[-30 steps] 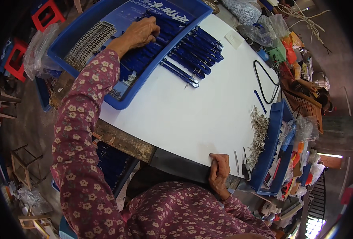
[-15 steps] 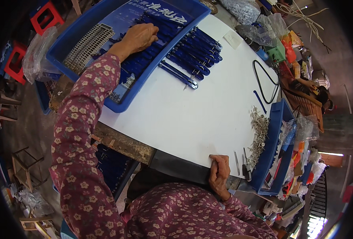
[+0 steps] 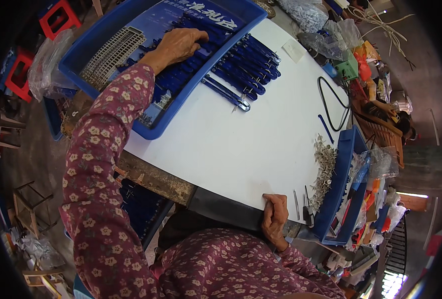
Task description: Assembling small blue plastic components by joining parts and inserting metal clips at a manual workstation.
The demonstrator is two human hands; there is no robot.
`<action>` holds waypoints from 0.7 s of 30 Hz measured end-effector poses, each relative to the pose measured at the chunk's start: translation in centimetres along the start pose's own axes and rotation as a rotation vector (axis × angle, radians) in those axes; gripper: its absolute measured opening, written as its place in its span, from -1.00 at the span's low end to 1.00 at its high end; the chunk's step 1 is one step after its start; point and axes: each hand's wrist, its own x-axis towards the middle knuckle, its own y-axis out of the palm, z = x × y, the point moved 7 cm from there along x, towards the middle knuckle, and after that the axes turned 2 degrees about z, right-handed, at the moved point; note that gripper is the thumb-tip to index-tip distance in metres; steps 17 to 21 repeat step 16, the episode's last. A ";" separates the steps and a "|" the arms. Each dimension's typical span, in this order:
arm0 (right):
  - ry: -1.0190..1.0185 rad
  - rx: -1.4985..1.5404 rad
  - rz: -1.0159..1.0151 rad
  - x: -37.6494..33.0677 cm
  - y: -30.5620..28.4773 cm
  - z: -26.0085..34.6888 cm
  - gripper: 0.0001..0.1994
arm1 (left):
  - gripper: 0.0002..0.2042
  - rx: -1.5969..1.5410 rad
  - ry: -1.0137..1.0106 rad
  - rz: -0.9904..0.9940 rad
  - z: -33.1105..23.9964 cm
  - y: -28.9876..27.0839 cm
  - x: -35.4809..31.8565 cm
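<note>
My left hand (image 3: 180, 46) is over the large blue tray (image 3: 156, 130), its fingers bent down and together among long dark blue strips (image 3: 188, 67). Its fingertips are partly hidden, so what they pinch cannot be made out. Beside the tray's right wall, a row of similar blue strips with metal ends (image 3: 243, 67) lies on the white table sheet (image 3: 231, 149). My right hand (image 3: 275, 218) rests at the near edge of the table, fingers folded, with nothing visible in it. Close by lie tweezers (image 3: 296, 204) and a dark-handled slim tool (image 3: 308, 212).
A heap of small metal pins (image 3: 325, 172) lies at the right, beside a narrow blue bin (image 3: 338, 199). A black loop (image 3: 320, 102) and a single blue strip (image 3: 326, 128) lie farther back. Red stools (image 3: 59, 20) stand at the far left; bags and boxes crowd the right.
My left hand has shifted slightly to the right over the strips in the tray. My right hand stays in place at the table edge.
</note>
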 end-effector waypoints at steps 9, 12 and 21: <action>0.008 0.005 0.010 -0.1 0.0 0.0 -0.70 | -0.77 0.035 0.004 -0.034 0.3 0.1 0.0; 0.012 0.004 0.011 -0.1 0.0 0.0 -0.71 | -0.77 0.021 -0.025 0.014 0.2 0.2 0.4; 0.017 0.012 0.011 -0.1 0.0 0.0 -0.72 | -0.77 0.003 -0.040 0.072 0.4 0.5 0.5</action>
